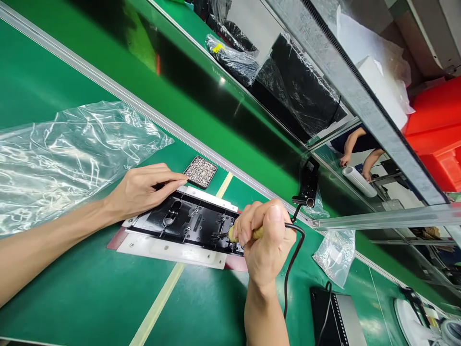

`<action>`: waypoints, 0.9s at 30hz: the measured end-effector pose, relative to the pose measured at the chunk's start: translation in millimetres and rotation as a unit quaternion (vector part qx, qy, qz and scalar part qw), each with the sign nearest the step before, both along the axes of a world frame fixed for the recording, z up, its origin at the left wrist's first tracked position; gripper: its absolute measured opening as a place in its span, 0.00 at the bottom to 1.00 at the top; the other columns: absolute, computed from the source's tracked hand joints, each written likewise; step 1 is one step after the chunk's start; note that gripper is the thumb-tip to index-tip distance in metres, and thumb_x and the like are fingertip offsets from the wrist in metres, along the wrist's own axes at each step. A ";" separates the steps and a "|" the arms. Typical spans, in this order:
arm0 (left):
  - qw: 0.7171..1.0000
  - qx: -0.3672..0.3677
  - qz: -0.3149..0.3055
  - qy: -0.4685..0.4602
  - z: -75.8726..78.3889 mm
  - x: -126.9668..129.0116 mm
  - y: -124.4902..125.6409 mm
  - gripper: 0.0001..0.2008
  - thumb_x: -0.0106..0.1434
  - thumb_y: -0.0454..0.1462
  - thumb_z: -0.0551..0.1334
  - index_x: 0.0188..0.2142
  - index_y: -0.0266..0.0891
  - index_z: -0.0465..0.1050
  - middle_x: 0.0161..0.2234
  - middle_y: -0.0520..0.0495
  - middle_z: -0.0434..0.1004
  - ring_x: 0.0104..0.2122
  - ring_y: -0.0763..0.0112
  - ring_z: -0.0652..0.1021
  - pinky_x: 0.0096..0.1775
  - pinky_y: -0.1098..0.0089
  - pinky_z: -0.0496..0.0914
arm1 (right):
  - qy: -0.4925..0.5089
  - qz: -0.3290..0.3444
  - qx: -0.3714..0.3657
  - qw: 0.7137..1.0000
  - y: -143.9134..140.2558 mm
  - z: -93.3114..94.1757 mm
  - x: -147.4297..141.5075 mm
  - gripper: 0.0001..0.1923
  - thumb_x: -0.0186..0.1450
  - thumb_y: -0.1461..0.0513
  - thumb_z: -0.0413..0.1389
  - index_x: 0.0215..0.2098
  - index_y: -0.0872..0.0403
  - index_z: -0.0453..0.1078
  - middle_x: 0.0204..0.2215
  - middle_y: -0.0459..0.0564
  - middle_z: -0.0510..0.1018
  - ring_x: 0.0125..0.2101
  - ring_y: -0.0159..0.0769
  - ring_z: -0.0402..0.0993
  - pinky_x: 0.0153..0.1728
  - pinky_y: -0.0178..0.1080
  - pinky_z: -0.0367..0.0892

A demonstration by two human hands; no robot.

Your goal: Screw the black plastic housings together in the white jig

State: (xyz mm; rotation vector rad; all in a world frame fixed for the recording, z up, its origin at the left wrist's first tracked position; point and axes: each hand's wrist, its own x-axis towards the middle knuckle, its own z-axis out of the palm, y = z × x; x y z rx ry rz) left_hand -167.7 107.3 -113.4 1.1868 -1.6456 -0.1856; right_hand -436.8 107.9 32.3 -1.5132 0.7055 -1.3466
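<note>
Black moulded plastic, the flat panel point(190, 222) lies in a pale fixture plate point(169, 247) on the green bench point(90, 298), just below the middle of the head view. The left hand point(144, 190) rests at the panel's 10 o'clock corner, fingers flat and together, pressing down rather than gripping. The right hand point(264, 238) sits at 3 o'clock, fist clamped on a yellow-handled corded tool point(252, 234), its tip touching the panel.

The panel looks thin, stiff and light, likely to slide unless pinned; its edges and corners seem the safest holds, away from the ribs and slots.

A small tray of tiny metal parts point(200, 171) lies at 12 o'clock, a clear plastic bag point(72, 154) at 9 o'clock.
</note>
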 end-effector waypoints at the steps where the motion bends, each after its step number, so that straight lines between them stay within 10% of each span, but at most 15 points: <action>1: 1.000 -0.002 -0.001 0.000 0.1 0.0 -0.2 0.13 0.87 0.42 0.67 0.54 0.41 0.92 0.35 0.51 0.87 0.32 0.70 0.80 0.37 0.66 0.76 | 0.003 0.001 -0.003 1.000 -0.2 0.3 -0.7 0.30 0.88 0.46 0.58 0.29 0.48 0.65 0.18 0.38 0.65 0.16 0.30 0.60 0.18 0.34 0.65; 7: 1.000 -0.016 -0.008 -0.003 -0.6 -1.2 -1.3 0.11 0.87 0.39 0.68 0.55 0.40 0.91 0.36 0.51 0.86 0.33 0.71 0.80 0.38 0.67 0.76 | 0.011 -0.017 -0.020 1.000 -2.4 3.7 -5.7 0.28 0.87 0.49 0.61 0.29 0.50 0.71 0.23 0.43 0.75 0.21 0.32 0.73 0.23 0.35 0.75; 19: 1.000 -0.019 -0.009 -0.007 -3.3 -1.6 -1.7 0.11 0.88 0.39 0.68 0.56 0.39 0.91 0.37 0.52 0.86 0.34 0.74 0.80 0.39 0.69 0.76 | -0.047 0.024 0.029 0.998 -2.1 9.0 -2.8 0.09 0.86 0.52 0.62 0.50 0.46 0.73 0.18 0.33 0.75 0.12 0.28 0.59 0.16 0.28 0.62; 27: 1.000 0.015 0.000 -0.010 0.3 -1.0 0.3 0.15 0.89 0.44 0.64 0.56 0.41 0.91 0.38 0.51 0.88 0.35 0.72 0.81 0.40 0.67 0.78 | -0.044 0.039 -0.012 0.998 -0.5 4.6 2.5 0.28 0.88 0.53 0.58 0.28 0.49 0.66 0.16 0.38 0.69 0.14 0.28 0.61 0.16 0.30 0.62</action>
